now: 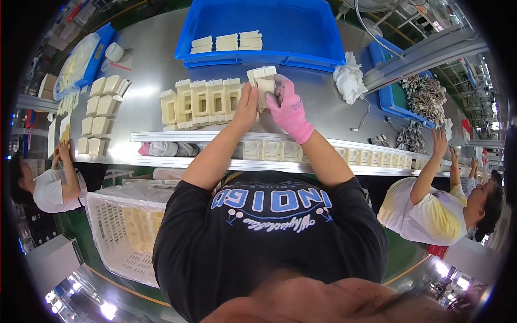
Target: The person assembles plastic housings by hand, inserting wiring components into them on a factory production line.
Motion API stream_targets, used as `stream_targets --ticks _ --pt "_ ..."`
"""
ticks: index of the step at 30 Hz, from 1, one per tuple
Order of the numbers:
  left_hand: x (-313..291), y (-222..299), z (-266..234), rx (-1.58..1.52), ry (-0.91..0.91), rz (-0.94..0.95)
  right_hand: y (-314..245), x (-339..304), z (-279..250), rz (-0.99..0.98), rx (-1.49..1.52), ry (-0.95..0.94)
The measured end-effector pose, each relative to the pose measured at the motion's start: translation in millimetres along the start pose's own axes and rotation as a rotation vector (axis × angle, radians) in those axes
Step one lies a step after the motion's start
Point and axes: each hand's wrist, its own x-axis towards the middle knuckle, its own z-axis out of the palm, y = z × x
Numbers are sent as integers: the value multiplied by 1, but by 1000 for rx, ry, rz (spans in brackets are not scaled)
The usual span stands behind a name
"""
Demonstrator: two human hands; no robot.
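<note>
Between my two hands is a cream plastic housing (263, 81), raised over the metal table (153, 59) and tilted. My left hand (246, 110) is bare, its fingers pressed along the housing's left side. My right hand (288, 109), in a pink glove, grips the right side with thumb and fingers. Just left of my hands a row of similar open cream housings (200, 102) stands side by side, the nearest one close to my left fingers. What lies inside the held housing is partly hidden by my right hand.
A blue bin (307, 32) with stacks of thin cream pieces is beyond my hands. Cream parts (100, 123) lie in rows at left. A rail (215, 135) carrying cream units crosses in front of me. A white cloth (349, 78) and cable bins (423, 97) are right; co-workers sit both sides.
</note>
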Motion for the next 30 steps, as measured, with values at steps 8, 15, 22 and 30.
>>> stream_targets --ticks 8,15,22,30 --pt "-2 5 -2 -384 -121 -40 -15 2 -9 -106 -97 -89" --pt "-1 18 1 -477 -103 -66 -13 -5 -6 -118 -16 11" --pt "2 10 -5 -287 -123 13 -10 -1 -5 -301 -139 50" --pt "-3 28 -3 -339 -121 -40 -28 0 -18 -57 218 -204"
